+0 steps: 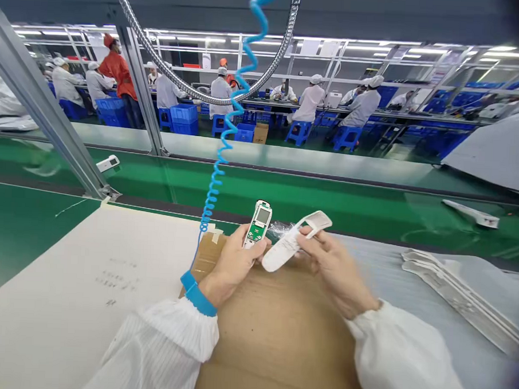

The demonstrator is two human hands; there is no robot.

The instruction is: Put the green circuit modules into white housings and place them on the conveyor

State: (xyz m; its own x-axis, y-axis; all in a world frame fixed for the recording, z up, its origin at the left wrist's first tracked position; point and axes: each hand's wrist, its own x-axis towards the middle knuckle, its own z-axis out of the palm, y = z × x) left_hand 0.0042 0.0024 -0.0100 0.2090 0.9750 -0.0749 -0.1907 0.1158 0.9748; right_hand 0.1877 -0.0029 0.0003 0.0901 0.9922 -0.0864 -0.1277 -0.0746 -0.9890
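My left hand is closed around an opened white handheld device, which shows a small grey screen and a green circuit board. A blue wrist strap circles my left wrist. Between the fingers of my right hand is a white plastic cover with a rectangular window opening at its upper end. The cover is tilted and close to the device; whether they touch I cannot tell. Both hands are above a brown cardboard sheet. Behind them lies a crumpled clear plastic bag.
A coiled blue cord hangs left of my hands. A green conveyor belt runs across, carrying a white device at left and a long white part at right. Several white strips lie at right. Co-workers sit beyond.
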